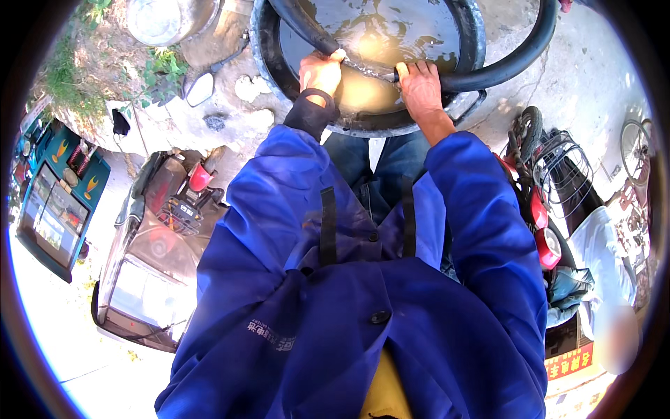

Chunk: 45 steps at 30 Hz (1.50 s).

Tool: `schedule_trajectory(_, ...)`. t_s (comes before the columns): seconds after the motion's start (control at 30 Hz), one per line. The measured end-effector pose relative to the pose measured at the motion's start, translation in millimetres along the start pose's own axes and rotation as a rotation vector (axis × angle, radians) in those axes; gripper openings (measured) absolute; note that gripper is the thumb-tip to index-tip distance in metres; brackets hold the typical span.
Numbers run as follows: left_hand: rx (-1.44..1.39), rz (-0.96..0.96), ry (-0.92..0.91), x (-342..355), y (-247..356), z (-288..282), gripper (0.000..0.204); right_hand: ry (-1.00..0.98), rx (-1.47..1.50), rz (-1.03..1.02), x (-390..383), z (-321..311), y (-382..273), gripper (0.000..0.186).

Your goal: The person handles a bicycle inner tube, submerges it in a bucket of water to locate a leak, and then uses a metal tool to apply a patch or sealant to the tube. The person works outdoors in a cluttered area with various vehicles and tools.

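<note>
A black tube [499, 74] bends across a tub [266, 49] of brown water [377, 42] at the top middle of the frame. The left hand [321, 73] and the right hand [420, 87] both grip it. A mirror [200, 90] lies left of the tub, and a bike wheel [634, 153] shows at the far right.

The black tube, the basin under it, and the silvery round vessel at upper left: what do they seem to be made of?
Black tube: probably rubber; smooth, dull black with soft highlights, curving without kinks.
Basin: rubber or plastic, I cannot tell; dark, matte, thick rim with paler, worn-looking patches.
Silvery round vessel: likely metal; greyish, dull shine.
</note>
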<state>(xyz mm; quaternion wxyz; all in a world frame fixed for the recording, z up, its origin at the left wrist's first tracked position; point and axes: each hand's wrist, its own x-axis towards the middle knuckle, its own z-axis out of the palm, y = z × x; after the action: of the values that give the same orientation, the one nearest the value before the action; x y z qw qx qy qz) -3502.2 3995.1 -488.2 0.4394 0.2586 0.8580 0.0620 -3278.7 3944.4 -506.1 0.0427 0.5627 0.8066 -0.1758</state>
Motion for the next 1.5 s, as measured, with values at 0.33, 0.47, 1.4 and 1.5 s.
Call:
schedule_trajectory(0.33, 0.057, -0.018, -0.006, 4, -1, 1, 0.043, -0.159, 0.085, 0.028, 9, -2, 7, 0.029)
schedule_trajectory(0.47, 0.025, 0.016, -0.040, 6, -4, 0, 0.042, -0.188, 0.037, -0.006, 9, 0, 9, 0.024)
schedule_trajectory(1.4, 0.030, 0.004, 0.004, 1, -5, 1, 0.043, -0.201, 0.120, 0.023, 7, 2, 9, 0.025)
schedule_trajectory(1.5, 0.027, -0.019, 0.028, -4, -1, 0, 0.043, -0.180, 0.162, 0.018, 6, -1, 9, 0.025)
